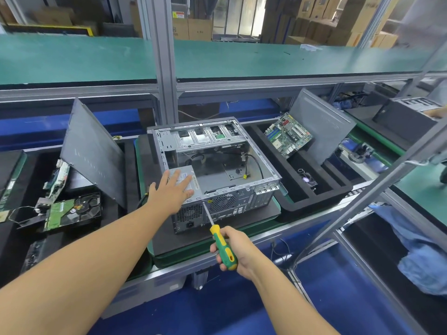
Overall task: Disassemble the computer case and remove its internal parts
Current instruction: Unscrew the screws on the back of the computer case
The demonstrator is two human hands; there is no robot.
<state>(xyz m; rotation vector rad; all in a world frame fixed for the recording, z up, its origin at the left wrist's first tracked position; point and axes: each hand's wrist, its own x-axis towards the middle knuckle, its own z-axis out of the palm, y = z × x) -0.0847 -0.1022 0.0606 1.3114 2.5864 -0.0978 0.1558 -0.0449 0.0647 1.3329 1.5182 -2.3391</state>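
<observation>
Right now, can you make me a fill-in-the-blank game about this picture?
The right hand grips a screwdriver with a green and ____ handle.
The left hand rests on the power supply and holds ____.
The motherboard lies in a black tray to the ____ of the computer case.
Missing words: yellow, nothing, right.

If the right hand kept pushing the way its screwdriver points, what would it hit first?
Probably the computer case, at its rear near the fan grille; the screwdriver tip looks almost on it.
</observation>
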